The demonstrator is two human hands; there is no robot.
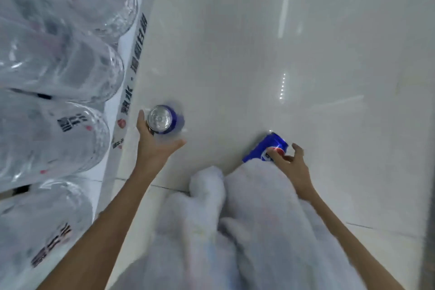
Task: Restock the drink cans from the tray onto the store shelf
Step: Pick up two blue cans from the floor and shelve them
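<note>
Blue cans, two in view. Left hand (154,146) has its fingers spread loosely about one can (162,119), its silver end facing the camera; firm grip cannot be told. Right hand (293,160) pinches the second can (267,147) with fingertips, tilted above pale trousers (247,231). Large clear water bottles (54,70) line the left edge. Glossy pale floor (282,42) lies open ahead and to the right.

Floor: you look down on a pale, glossy tiled floor (247,54), light streaks reflected toward 1 o'clock.
At 9 o'clock: large clear water jugs (58,66) in a row along a white printed strip (131,73).
Cans: whether either blue can touches the floor, you cannot tell.
</note>
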